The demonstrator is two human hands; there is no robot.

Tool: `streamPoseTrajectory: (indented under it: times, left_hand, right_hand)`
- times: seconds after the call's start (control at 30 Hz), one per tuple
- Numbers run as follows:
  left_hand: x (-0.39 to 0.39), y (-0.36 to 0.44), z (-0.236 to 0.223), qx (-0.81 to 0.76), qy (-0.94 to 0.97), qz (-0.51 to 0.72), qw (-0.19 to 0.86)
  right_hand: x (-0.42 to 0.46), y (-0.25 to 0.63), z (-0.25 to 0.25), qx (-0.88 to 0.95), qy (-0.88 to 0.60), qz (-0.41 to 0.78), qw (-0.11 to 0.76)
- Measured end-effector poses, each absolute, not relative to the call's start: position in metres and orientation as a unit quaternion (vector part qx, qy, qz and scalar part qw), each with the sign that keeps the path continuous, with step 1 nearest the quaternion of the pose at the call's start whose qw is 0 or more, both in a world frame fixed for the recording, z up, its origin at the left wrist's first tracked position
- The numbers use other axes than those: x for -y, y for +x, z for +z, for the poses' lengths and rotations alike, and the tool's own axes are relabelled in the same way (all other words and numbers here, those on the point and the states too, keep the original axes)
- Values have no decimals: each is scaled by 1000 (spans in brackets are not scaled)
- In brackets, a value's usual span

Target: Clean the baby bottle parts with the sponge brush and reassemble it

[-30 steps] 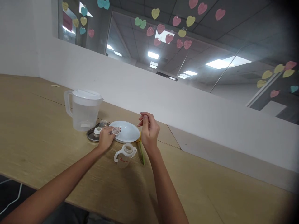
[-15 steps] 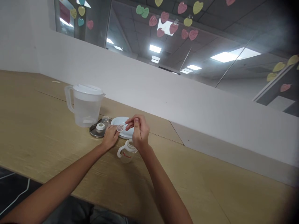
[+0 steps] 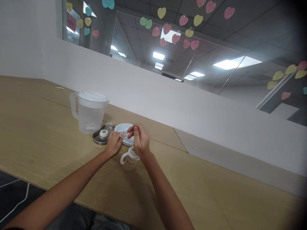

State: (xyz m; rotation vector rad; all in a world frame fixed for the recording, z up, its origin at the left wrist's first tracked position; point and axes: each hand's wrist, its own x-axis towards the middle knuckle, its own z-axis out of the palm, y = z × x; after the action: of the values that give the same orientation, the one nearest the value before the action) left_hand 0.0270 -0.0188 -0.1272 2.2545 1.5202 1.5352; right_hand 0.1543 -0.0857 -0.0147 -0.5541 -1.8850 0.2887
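In my left hand, fingers closed, is the edge of a clear round bottle nipple, held over the light blue plate. My right hand pinches a thin dark stick-like tool, its tip at the nipple; the tool's kind is too small to tell. Just below my hands stands a baby bottle with white handles and red lettering, its open top partly hidden by my right wrist. To the left, a white bottle collar and a clear dome cap rest on a metal tray.
A lidded clear pitcher of water stands behind the tray, handle to the left. The wooden table meets a white wall at the back. A window with heart-shaped notes is above. A white cable hangs below the table edge at left.
My right hand has moved slightly left and closer to my left hand, bringing the thin tool up to the nipple. The whole view has shifted slightly.
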Motion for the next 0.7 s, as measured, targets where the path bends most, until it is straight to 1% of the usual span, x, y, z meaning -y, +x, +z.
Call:
streamPoseTrajectory:
  times: [0.37,0.53,0.7]
  left_hand:
    - [19,27,-128,-474,725,499,14]
    - [20,27,-127,-462,727,507,28]
    - [24,31,-124,-458,721,517,54]
  right_hand:
    - [83,154,-18,795,-224,146,544]
    - [80,154,-21,809,-240,127,521]
    - [74,156,-22,807,-264,158,505]
